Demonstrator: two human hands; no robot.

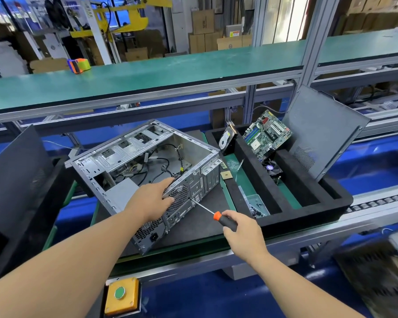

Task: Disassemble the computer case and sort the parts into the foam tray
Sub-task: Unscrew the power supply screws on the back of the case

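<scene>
Nearest the viewer, a yellow box with a green push button (120, 293) sits at the front rail of the desk (200, 228). Above it, the right hand (242, 230) has its grip wrapped around the black, orange-collared handle of a screwdriver (223, 219), whose shaft slants up-left until its tip meets the rear panel of the computer case (145, 166) just right of the round fan grille. The left hand (155, 198) grips the top edge of that rear panel, fingers curled over into the open interior, thumb on the outside by the grille. The case lies on its side on a dark mat, its open face upward, loose cables inside; its near corner overhangs toward the desk's front edge. A strip of bare mat separates the case from the black foam tray (308, 203) to the right. The tray's near slot holds a small bin of screws (257, 206); farther back lie a chip (226, 175), a cooler fan (271, 168), a hard drive (226, 140) standing on edge and a motherboard (265, 134) leaning upright. A grey side panel (319, 131) leans against the tray's far right rim. A black panel (16, 173) stands at the left. Beyond runs a long green shelf (170, 74) carrying a tape dispenser (78, 64).
</scene>
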